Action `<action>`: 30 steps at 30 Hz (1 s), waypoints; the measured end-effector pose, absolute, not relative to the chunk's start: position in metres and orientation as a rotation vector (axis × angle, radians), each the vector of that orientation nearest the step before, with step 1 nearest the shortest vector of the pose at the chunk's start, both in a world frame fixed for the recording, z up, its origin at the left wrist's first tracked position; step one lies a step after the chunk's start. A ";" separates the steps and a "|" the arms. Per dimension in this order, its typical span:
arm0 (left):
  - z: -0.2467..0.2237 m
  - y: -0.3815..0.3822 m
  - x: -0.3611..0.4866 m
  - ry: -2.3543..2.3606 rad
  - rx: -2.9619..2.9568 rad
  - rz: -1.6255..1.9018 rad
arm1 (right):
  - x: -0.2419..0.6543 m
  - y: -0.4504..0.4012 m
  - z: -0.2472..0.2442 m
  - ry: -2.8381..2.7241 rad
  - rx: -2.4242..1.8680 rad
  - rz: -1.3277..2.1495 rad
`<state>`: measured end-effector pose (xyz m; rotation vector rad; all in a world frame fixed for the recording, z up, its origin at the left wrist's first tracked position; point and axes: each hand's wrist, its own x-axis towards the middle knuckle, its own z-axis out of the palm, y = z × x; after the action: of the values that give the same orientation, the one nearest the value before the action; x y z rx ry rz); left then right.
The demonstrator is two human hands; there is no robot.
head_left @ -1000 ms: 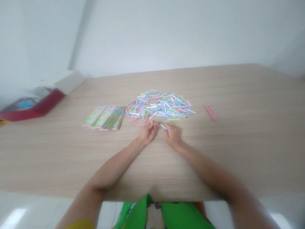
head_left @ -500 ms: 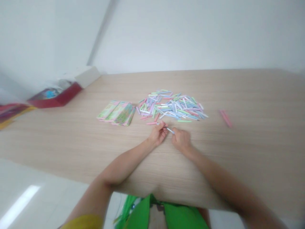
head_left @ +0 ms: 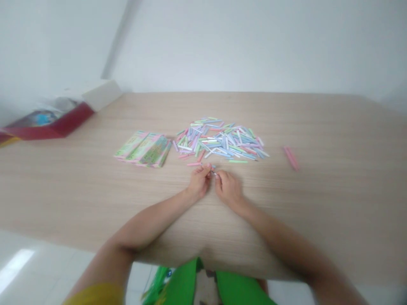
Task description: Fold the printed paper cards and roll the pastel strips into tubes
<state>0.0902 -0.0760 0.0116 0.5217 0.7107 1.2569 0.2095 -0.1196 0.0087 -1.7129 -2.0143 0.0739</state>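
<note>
My left hand [head_left: 199, 181] is closed in a pinch near the front of the pile, thumb and fingertips together. My right hand [head_left: 229, 187] is closed just to its right, thumb on top. Between the two sets of fingertips spans a slim pen-like stick [head_left: 213, 173] with a dark thin section, most of it hidden by the fingers. Beyond the hands lies a loose pile of pastel pen-like sticks [head_left: 227, 142] in blue, white, green, pink and purple. A pink stick [head_left: 193, 164] lies by my left fingertips, and a green stick [head_left: 238, 161] beyond my right hand.
Left of the pile lie flat green-and-pink printed packs [head_left: 143, 148]. A pair of pink sticks [head_left: 291, 159] lies apart on the right. At the far left stands a dark red open box [head_left: 74, 120] with a white part and blurred contents. All rest on a wooden table [head_left: 333, 190].
My right hand has moved closer to my left, so less of the stick shows between them. The camera view has shifted slightly right; the pile and packs look the same.
</note>
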 end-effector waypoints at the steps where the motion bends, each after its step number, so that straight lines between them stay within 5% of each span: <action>1: 0.010 -0.076 0.090 0.734 0.530 1.273 | 0.209 -0.119 0.010 -2.022 -1.766 0.073; 30: 0.008 -0.079 0.097 0.998 0.576 1.257 | 0.220 -0.116 0.009 -2.130 -1.851 -0.009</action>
<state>0.0970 -0.0787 0.0076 0.5757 0.9978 1.2566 0.2203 -0.1156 0.0092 -1.8506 -2.1298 -0.0093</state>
